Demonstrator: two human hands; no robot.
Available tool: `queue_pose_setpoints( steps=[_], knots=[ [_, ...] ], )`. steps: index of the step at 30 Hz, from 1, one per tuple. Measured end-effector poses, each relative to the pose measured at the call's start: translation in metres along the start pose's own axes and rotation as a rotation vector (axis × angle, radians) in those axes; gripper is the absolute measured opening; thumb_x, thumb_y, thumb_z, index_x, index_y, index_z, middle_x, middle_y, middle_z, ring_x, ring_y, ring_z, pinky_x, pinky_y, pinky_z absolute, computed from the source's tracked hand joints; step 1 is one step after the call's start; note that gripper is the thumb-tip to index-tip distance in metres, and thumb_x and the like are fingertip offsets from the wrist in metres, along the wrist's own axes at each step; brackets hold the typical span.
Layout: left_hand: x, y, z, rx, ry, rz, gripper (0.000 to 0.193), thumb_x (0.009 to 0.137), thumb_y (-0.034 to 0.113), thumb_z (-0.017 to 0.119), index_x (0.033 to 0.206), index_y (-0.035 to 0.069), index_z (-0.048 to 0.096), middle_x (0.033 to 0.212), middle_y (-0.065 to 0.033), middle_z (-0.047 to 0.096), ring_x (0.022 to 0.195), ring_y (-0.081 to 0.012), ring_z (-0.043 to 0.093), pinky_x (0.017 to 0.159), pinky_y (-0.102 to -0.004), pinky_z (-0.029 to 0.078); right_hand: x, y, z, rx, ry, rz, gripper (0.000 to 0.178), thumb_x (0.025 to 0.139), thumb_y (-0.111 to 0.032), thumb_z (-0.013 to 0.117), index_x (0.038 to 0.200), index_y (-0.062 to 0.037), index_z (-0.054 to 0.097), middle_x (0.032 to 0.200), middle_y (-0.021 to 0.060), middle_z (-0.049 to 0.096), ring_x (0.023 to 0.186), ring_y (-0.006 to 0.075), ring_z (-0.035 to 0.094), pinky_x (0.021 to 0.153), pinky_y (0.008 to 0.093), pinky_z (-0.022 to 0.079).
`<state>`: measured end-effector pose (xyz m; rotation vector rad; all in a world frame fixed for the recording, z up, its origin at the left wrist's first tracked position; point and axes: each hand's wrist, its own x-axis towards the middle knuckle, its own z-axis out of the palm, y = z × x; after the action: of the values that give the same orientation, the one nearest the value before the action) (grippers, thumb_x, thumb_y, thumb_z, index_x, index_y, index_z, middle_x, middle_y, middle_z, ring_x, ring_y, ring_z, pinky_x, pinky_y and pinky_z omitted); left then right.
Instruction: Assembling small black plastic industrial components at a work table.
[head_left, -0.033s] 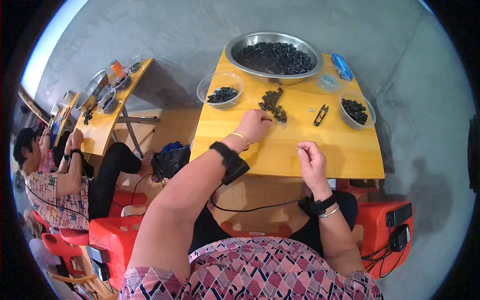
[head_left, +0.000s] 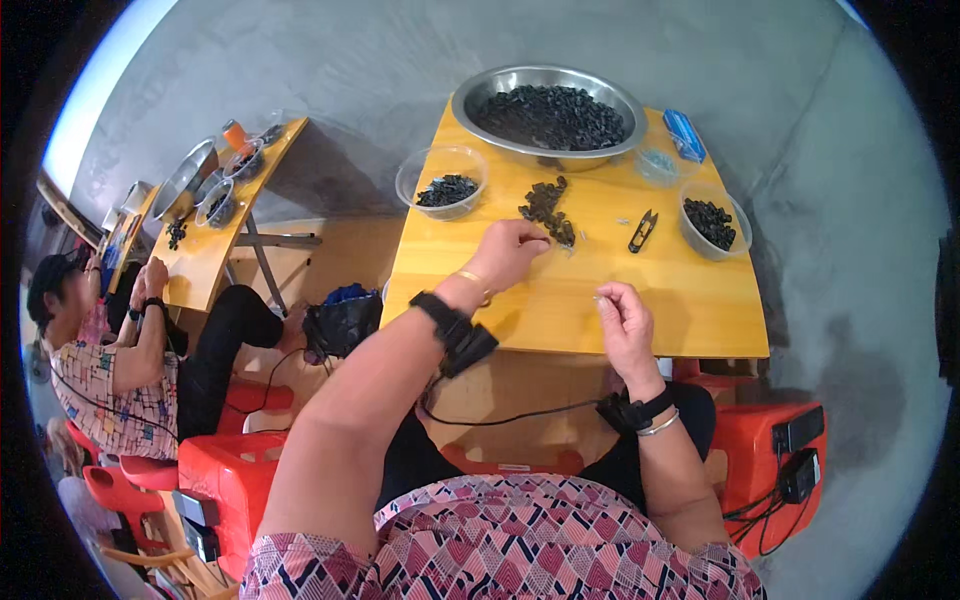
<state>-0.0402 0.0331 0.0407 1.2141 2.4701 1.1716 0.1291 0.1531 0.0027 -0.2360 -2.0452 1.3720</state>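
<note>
Close to the loose pile of small black pieces (head_left: 545,210), my left hand (head_left: 505,257) hovers low over the table. Its fingers are pinched at the pile's near edge, and whatever they hold is too small to make out. My right hand (head_left: 626,328) is above the front part of the table, thumb and forefinger pressed together. A tiny pale bit shows at those fingertips, its kind unclear. A few small silvery pins (head_left: 583,236) lie beside the pile. Black thread snips (head_left: 643,231) lie to the right of it.
A wide metal basin (head_left: 548,150) full of black pieces stands at the table's back. Clear plastic bowls stand left (head_left: 440,205) and right (head_left: 715,230); a small clear tub (head_left: 657,165) and a blue packet (head_left: 684,135) are back right. Another person (head_left: 115,375) works at the left table (head_left: 190,275).
My left hand has shifted very slightly, with its forearm turning a little. My right hand stays where it was.
</note>
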Motion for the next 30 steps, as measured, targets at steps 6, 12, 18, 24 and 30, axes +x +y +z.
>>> queue_pose_setpoints(
  steps=[6, 12, 18, 24, 30],
  knots=[
    [-0.079, 0.046, -0.038, -1.385, -0.153, -0.092, 0.020, 0.085, 0.009, 0.047, 0.103, 0.001, 0.052, 0.076, -0.0009, 0.051, 0.061, -0.0098, 0.049, 0.055, -0.0237, 0.043, 0.001, 0.001, -0.003, -0.059, -0.003, 0.020, 0.010, 0.080, -0.003, 0.049, 0.090, 0.0001, 0.051, 0.076, 0.0042, 0.055, 0.069, 0.0091, 0.051, 0.064, 0.0229, 0.043],
    [-0.115, 0.053, -0.047, -1.613, -0.130, -0.054, 0.022, 0.082, 0.008, 0.052, 0.103, 0.002, 0.053, 0.078, -0.0006, 0.050, 0.060, -0.0087, 0.042, 0.055, -0.0239, 0.041, -0.001, 0.014, -0.003, 0.041, 0.036, 0.022, 0.008, 0.081, -0.002, 0.049, 0.089, -0.0009, 0.050, 0.073, 0.0006, 0.052, 0.067, 0.0056, 0.047, 0.061, 0.0189, 0.040],
    [-0.130, 0.053, -0.052, -1.448, 0.049, -0.050, 0.022, 0.081, 0.005, 0.053, 0.102, 0.001, 0.053, 0.068, 0.0015, 0.047, 0.056, -0.0074, 0.038, 0.052, -0.0229, 0.037, 0.005, 0.018, -0.001, 0.126, 0.011, 0.047, 0.006, 0.080, -0.002, 0.050, 0.086, -0.0018, 0.049, 0.072, -0.0015, 0.049, 0.063, 0.0045, 0.045, 0.057, 0.0182, 0.039],
    [-0.140, 0.061, -0.060, -1.440, 0.097, 0.009, 0.021, 0.081, 0.005, 0.052, 0.102, 0.002, 0.053, 0.081, -0.0055, 0.057, 0.068, -0.0130, 0.055, 0.066, -0.0289, 0.049, 0.006, 0.014, -0.004, 0.177, -0.015, 0.109, 0.007, 0.080, -0.002, 0.049, 0.087, -0.0030, 0.048, 0.072, -0.0009, 0.048, 0.058, 0.0056, 0.044, 0.053, 0.0180, 0.038],
    [-0.152, 0.074, -0.068, -1.338, 0.048, 0.071, 0.020, 0.082, 0.004, 0.051, 0.101, 0.001, 0.053, 0.088, -0.0086, 0.058, 0.077, -0.0171, 0.059, 0.072, -0.0285, 0.050, -0.004, -0.003, -0.005, 0.268, -0.005, 0.114, 0.007, 0.079, -0.004, 0.049, 0.086, -0.0020, 0.049, 0.071, 0.0002, 0.049, 0.059, 0.0062, 0.045, 0.055, 0.0192, 0.039]
  ],
)
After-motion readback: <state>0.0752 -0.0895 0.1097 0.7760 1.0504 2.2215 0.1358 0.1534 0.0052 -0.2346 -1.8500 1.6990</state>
